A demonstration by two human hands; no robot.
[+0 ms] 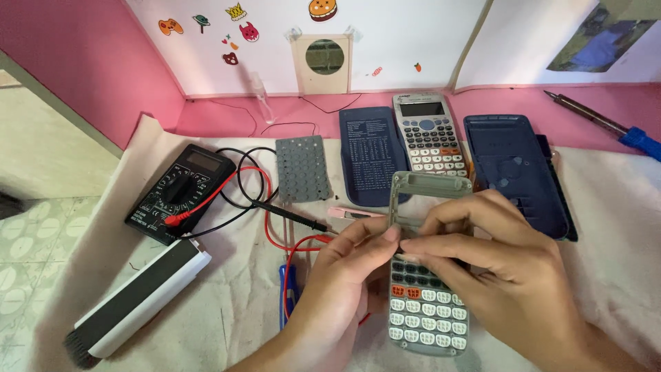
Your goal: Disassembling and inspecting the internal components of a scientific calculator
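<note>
Calculator front shell [428, 303], keys facing up, is nearest the lens, held just above the cloth-covered desk [606, 207]. Long axis runs away from the camera. Left hand [344, 275] and right hand [509, 269] both pinch its upper middle, fingertips nearly touching; neither is nearer.

A black multimeter [180, 192] lies at nine o'clock on the white cloth [613, 207], its red and black probe leads [275, 213] trailing toward centre. At twelve o'clock sit a grey rubber keypad mat [302, 169], a dark blue slide cover [370, 155] and an intact calculator [429, 133], with a blue back shell [518, 172] at two o'clock. A soldering iron [602, 122] rests at one o'clock, a white-and-black brush [138, 300] at eight.
</note>
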